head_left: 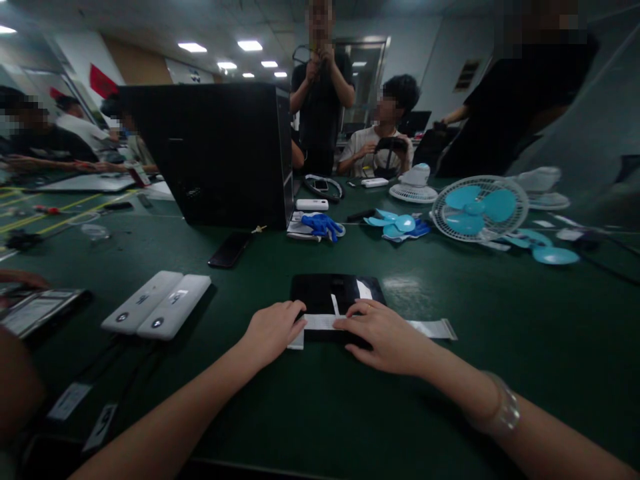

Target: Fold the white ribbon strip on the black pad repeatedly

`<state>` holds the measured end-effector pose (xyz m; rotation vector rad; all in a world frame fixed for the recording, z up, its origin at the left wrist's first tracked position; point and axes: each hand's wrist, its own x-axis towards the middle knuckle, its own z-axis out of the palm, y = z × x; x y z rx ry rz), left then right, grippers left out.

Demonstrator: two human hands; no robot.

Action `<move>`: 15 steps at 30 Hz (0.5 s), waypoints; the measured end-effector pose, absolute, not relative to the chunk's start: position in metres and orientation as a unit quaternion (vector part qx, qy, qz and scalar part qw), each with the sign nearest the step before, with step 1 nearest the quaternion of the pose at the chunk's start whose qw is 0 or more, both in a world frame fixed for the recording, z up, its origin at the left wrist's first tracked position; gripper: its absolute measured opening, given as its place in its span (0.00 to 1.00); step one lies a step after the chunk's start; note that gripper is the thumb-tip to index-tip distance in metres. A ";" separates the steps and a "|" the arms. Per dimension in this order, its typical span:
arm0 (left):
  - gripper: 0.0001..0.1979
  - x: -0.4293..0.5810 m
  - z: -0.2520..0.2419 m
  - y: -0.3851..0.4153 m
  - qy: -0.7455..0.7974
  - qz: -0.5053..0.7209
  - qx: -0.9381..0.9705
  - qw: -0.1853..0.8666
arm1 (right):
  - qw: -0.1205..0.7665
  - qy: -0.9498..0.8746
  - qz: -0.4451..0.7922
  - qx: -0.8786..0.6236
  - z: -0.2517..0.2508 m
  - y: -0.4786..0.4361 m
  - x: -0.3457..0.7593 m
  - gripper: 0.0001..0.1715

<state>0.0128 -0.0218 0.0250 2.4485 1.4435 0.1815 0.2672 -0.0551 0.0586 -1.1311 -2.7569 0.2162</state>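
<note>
A white flat ribbon cable [320,323] lies across a glossy black panel [315,287] on the table, bent downward at its left end, with a connector at its right end. My left hand [275,330] has its fingers and thumb closed on the cable near the left bend. My right hand [387,337] rests over the panel's right side, fingers spread and fingertips touching the cable near its middle. Its palm hides part of the cable. A narrow white strip [335,305] sticks up from the cable between the hands. My right wrist wears a clear bracelet [507,407].
Two white power banks [175,307] with cords lie left, near another person's arm [20,277]. Behind are a phone [230,250], a large black case [210,160], blue gloves [323,225], fan blades [395,222] and a fan [473,207]. Several people sit or stand beyond.
</note>
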 end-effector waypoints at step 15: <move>0.12 0.008 0.033 -0.026 0.449 0.050 0.881 0.141 | 0.092 -0.916 0.092 -0.378 0.056 -0.054 0.268 0.21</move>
